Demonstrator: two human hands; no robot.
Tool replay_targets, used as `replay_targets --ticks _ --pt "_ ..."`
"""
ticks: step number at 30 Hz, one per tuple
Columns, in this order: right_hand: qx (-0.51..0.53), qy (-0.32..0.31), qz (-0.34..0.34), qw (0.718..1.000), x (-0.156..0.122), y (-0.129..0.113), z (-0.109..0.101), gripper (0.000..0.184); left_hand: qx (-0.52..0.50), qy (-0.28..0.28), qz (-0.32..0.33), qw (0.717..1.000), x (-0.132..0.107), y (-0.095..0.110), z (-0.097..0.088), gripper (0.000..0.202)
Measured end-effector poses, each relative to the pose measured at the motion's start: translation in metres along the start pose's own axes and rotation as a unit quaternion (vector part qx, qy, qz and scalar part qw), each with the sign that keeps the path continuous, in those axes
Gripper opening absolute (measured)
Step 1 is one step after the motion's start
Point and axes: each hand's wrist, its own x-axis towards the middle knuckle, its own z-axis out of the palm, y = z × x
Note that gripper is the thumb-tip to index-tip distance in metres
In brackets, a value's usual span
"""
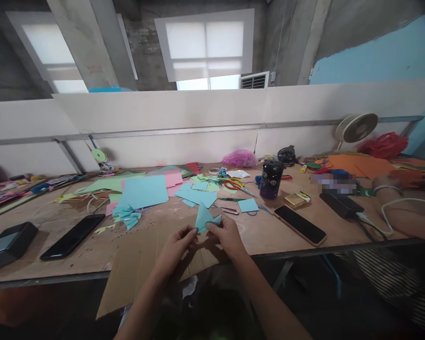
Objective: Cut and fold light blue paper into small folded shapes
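Both my hands meet over the near edge of the wooden table (92, 245). My left hand (179, 245) pinches the lower left of a small folded light-blue paper piece (204, 218). On the paper's right side my right hand (228, 233) pinches it too, fingers closed on it. The paper's pointed tip stands up above my fingers. Under my hands lies a brown cardboard sheet (134, 269) that hangs over the table edge.
Blue, pink and green paper sheets (145, 191) and scraps cover the middle. Red-handled scissors (235, 186), a dark cup (271, 179), two phones (72, 236) (299, 224), a black box (7, 243). Another person's arm (403, 208) rests at right, near a fan (356, 127).
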Motion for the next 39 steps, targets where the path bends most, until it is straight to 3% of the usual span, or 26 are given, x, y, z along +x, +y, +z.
replay_targets --ticks 5,12,16,39 --pt "-0.031 -0.020 0.000 0.999 -0.001 0.004 -0.001 0.017 0.003 -0.022 -0.005 1.000 0.000 -0.001 0.002 0.033" --pt "0.017 -0.006 -0.047 0.999 0.001 0.007 -0.002 0.029 -0.010 0.010 0.000 1.000 -0.002 0.002 0.002 0.036" --pt "0.018 -0.017 -0.042 0.999 0.000 0.007 -0.003 0.021 -0.005 0.018 -0.010 1.000 -0.001 0.001 0.001 0.035" --pt "0.051 0.017 -0.011 0.998 0.003 0.007 -0.001 0.024 0.000 -0.003 -0.009 1.000 0.002 -0.006 -0.001 0.036"
